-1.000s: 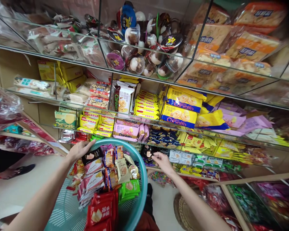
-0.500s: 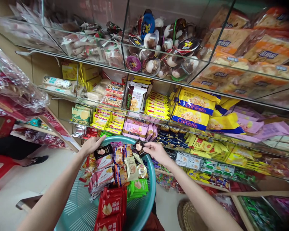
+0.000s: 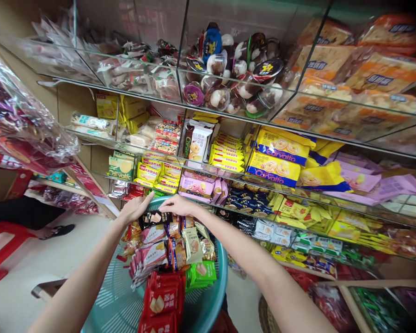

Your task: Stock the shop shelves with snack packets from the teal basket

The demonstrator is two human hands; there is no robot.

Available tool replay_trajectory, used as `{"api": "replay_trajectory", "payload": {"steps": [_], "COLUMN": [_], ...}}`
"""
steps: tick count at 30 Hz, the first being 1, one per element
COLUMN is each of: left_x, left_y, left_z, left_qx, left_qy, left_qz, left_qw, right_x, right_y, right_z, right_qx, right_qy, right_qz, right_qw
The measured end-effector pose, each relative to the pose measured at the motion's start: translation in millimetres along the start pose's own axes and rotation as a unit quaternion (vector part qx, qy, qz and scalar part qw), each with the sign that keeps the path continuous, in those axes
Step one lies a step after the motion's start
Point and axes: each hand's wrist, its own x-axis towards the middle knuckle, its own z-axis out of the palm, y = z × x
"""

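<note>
Glass shelves point(image 3: 229, 114) full of sweets and snacks stretch across the shop. Little round cups point(image 3: 232, 76) sit at 12 o'clock in the view, orange bags point(image 3: 374, 81) at 2, and yellow and blue packs point(image 3: 274, 169) at 3. Another person's foot point(image 3: 59, 231) shows on the floor point(image 3: 76, 249), between 8 and 9 o'clock.

Down at 7 o'clock is a big blue-green basket point(image 3: 222, 277) with snacks in it. On the basket's own clock, red packs point(image 3: 162, 300) lie at 6, green packs point(image 3: 201, 274) at 3, and a black pack point(image 3: 156, 218) at 12.

The left hand point(image 3: 136, 210) is on the basket's rim at 11 o'clock, partly open; I can't tell if it grips. The right hand point(image 3: 178, 206) is at 12 to 1, fingers bent down, their tips touching the black pack. I can't see whether they pinch it.
</note>
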Motion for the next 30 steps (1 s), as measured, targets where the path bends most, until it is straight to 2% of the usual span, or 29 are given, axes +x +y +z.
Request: {"api": "replay_trajectory", "payload": {"steps": [4, 10, 15, 19, 22, 25, 27, 30], "left_x": [-2.0, -0.3, 1.0, -1.2, -3.1, -4.7, -6.2, -8.9], "left_y": [0.2, -0.5, -0.7, 0.9, -0.5, -4.9, -8.5, -13.0], "left_z": [-1.1, -0.2, 0.8, 1.1, 1.3, 0.4, -1.2, -4.1], "left_qx": [-0.006, -0.013, -0.008, 0.003, 0.010, 0.016, 0.020, 0.019], "left_qy": [-0.001, -0.011, -0.018, -0.027, -0.035, -0.041, -0.042, -0.047], "left_qz": [-0.004, -0.007, 0.005, 0.030, 0.043, 0.037, 0.024, 0.013], "left_qw": [1.000, 1.000, 1.000, 0.999, 0.998, 0.998, 0.999, 0.999], "right_x": [6.2, 18.2, 21.9, 13.9, -13.9, -68.4, -115.3, -186.2], "right_y": [1.8, 5.4, 7.0, 0.0, -3.6, 14.3, 44.0, 105.6], "right_z": [3.5, 13.1, 27.4, 34.2, 32.5, 23.4, 12.7, -7.1], "right_qx": [0.006, -0.001, -0.036, -0.074, -0.085, -0.089, -0.140, -0.166], "right_qy": [-0.012, 0.016, 0.088, 0.178, 0.237, 0.288, 0.413, 0.491], "right_qz": [0.015, 0.019, 0.002, -0.019, -0.044, -0.063, -0.034, 0.034], "right_qw": [1.000, 1.000, 0.995, 0.981, 0.967, 0.951, 0.899, 0.855]}}
